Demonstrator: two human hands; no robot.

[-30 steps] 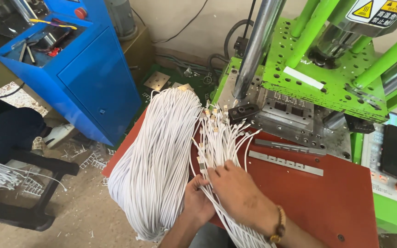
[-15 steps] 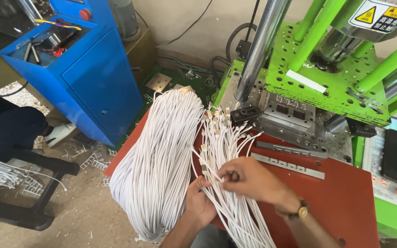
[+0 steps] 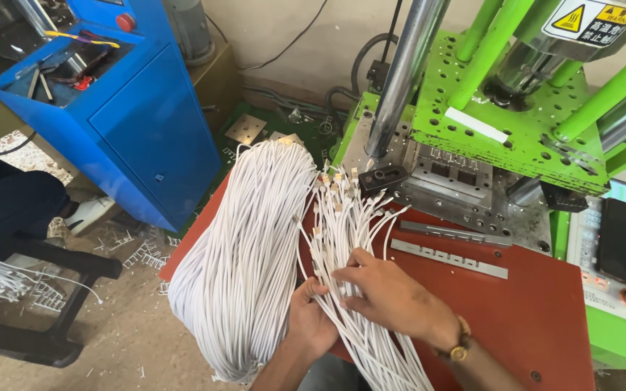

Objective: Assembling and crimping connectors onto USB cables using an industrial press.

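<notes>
White cable strands fanned out on red desk, just beside thick cable bundle draped over desk edge. Strands gripped from below by left hand, grip clenched around them. Right hand laid flat on strands, fingers spread, grip released. Green press machine seen behind; blue cabinet at left.
</notes>
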